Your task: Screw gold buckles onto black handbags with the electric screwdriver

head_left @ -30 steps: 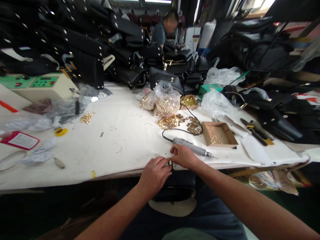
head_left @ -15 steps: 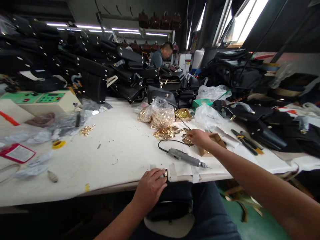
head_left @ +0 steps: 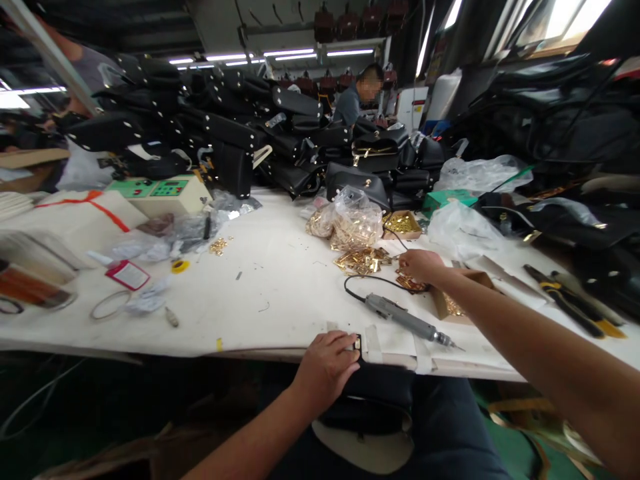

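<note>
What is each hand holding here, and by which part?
Left hand pins a black bag near its gold clasp at the table edge. Right hand rests on loose gold fittings; grip unclear.

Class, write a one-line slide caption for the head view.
Left hand pins a black bag at the table edge; right hand reaches gold fittings beyond the electric screwdriver.

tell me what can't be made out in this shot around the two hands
- Head view: the right hand covers the gold pieces under it; whether it grips one is hidden.
- The left hand hides most of the small clasp at the table edge.
- The cardboard box is largely behind the forearm.
</note>
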The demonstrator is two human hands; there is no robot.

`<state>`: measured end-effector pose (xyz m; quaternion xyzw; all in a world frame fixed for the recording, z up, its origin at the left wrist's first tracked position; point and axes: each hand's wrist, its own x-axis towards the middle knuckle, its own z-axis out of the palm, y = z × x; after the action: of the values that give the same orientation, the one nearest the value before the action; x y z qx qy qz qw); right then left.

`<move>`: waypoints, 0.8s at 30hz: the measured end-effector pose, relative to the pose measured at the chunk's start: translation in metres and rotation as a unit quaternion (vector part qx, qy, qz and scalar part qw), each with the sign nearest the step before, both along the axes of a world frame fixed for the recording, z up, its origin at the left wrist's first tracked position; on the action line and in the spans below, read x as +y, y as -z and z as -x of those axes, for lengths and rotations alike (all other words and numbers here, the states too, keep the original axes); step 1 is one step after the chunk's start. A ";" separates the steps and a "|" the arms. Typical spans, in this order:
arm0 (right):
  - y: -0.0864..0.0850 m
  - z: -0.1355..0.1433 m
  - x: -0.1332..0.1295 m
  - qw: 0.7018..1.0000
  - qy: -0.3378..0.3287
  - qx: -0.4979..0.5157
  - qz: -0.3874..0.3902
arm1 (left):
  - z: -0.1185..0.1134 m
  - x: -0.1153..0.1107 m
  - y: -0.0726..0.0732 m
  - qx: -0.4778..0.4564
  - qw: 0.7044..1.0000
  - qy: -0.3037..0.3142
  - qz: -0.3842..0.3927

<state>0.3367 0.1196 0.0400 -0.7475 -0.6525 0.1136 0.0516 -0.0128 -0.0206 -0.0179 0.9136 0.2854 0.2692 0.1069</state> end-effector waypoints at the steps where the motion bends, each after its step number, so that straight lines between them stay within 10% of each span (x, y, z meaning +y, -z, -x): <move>1: -0.004 -0.001 -0.002 1.000 -0.002 0.010 -0.005 | 0.000 0.000 0.000 0.004 1.000 0.002 0.001; 6: -0.015 0.027 -0.047 0.987 -0.037 0.155 -0.033 | -0.001 0.001 0.003 0.011 1.000 0.003 0.017; 9: -0.007 0.070 -0.100 0.910 -0.051 0.412 -0.002 | -0.001 0.002 0.004 0.001 1.000 0.006 0.024; 13: 0.016 0.117 -0.149 0.865 0.003 0.498 0.054 | -0.002 0.002 0.004 -0.005 0.999 0.007 0.037; 24: 0.024 0.126 -0.147 0.873 0.030 0.473 0.115 | -0.002 0.002 -0.001 -0.007 0.994 -0.022 0.105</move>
<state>0.2103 -0.0270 0.0165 -0.6245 -0.5097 0.5261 0.2709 -0.0108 -0.0182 -0.0168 0.8890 0.3311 0.2464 0.1982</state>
